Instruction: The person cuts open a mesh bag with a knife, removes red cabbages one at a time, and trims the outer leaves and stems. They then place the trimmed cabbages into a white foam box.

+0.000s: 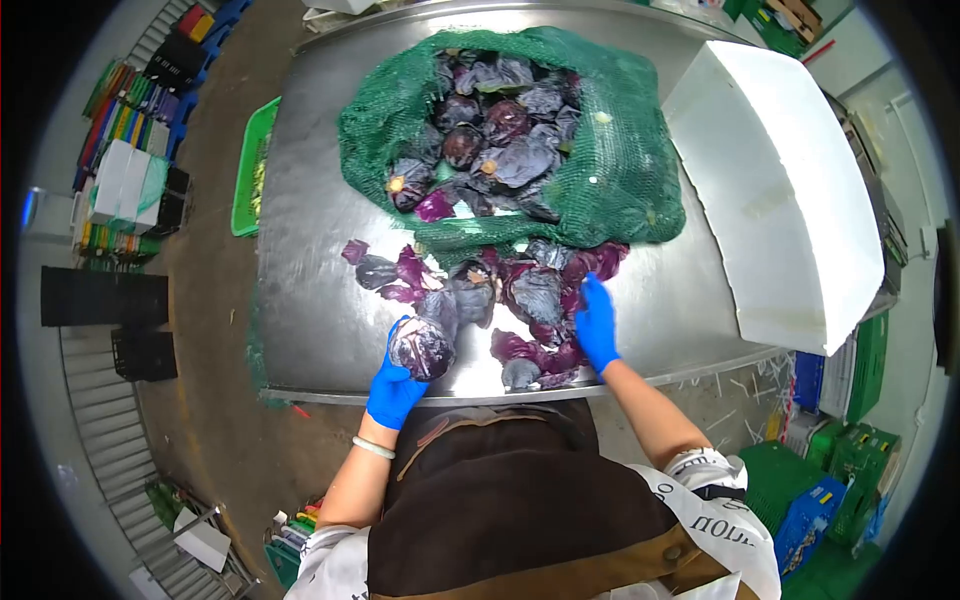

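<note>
- Blue-gloved, my left hand (395,385) is cupping a red cabbage head (422,347) at the near edge of the steel table (310,300); my fingers are wrapping closed around its left and lower side.
- I am laying my right hand (597,325) flat, fingers extended and holding nothing, on the loose purple leaves (535,295) just right of that head.
- I am holding the head on the left of the leaf pile, so my left hand is the nearer one; the right is reaching across a small gap of leaves.
- I am facing the green mesh sack (610,170) of further cabbages, lying open beyond the pile, further from me.
- I am standing with a white foam box (790,190) to my right.
</note>
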Motion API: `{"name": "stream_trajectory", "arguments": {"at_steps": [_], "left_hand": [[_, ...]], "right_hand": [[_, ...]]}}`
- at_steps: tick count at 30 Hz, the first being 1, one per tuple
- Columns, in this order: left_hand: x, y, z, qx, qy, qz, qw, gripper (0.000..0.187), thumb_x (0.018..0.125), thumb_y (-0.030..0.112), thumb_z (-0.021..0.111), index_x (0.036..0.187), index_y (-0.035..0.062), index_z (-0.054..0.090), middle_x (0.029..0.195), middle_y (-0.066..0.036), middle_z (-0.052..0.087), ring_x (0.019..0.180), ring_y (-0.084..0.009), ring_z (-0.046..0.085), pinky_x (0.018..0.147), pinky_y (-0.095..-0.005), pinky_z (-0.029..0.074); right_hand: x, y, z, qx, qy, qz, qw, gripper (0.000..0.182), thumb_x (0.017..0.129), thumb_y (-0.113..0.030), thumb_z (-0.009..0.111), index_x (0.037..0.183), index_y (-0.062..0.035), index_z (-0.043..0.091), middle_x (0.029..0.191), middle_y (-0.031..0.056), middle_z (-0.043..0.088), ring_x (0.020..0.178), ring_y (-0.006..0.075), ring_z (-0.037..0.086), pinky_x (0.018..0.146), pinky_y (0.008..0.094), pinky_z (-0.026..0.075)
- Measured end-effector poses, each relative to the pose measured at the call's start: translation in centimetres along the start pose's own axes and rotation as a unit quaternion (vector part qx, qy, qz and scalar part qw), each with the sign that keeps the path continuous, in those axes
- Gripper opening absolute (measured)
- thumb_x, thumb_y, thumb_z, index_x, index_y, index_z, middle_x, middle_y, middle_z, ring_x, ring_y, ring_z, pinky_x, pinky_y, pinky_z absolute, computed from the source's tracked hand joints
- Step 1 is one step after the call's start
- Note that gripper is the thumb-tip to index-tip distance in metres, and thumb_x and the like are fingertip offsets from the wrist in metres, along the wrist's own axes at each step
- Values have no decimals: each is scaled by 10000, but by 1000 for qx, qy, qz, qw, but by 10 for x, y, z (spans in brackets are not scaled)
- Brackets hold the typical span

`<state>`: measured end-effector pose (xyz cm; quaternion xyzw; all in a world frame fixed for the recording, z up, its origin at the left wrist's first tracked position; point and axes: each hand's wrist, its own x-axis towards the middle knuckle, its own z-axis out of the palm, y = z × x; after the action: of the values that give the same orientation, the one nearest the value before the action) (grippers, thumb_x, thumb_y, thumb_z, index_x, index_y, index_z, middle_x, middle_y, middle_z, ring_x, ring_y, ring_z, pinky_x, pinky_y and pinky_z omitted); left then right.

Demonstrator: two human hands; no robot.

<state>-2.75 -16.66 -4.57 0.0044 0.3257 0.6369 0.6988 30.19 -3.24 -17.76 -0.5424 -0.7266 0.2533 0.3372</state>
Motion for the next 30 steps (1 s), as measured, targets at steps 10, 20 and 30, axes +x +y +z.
{"name": "stream_trajectory", "arguments": {"at_steps": [10, 20, 30], "left_hand": [[-15, 38, 24, 117, -9, 92, 989, 918, 577, 26, 692, 1424, 133, 354, 1489, -78, 342, 1347, -323, 365, 1117, -483, 330], [10, -4, 75, 201, 50, -26, 978, 812, 818, 181, 704, 1481, 171, 235, 1387, -110, 429, 1209, -277, 514, 958, -433, 488], [23, -19, 66, 441, 29, 19, 897, 879, 660, 53, 833, 1386, 43, 336, 1241, -127, 515, 1116, -199, 543, 900, -312, 510]], "right_hand": [[59, -169, 100, 310, -300, 94, 897, 375, 898, -140, 521, 1265, -72, 553, 1077, 165, 651, 904, 268, 636, 803, 340, 499], [47, -207, -22, 424, -251, 224, 841, 460, 850, -197, 710, 1253, -60, 534, 1091, 56, 584, 957, 122, 572, 820, 271, 480], [48, -184, -80, 104, -216, -157, 958, 420, 867, -100, 618, 1280, -132, 554, 1118, 101, 605, 939, 274, 633, 758, 345, 525]]}}
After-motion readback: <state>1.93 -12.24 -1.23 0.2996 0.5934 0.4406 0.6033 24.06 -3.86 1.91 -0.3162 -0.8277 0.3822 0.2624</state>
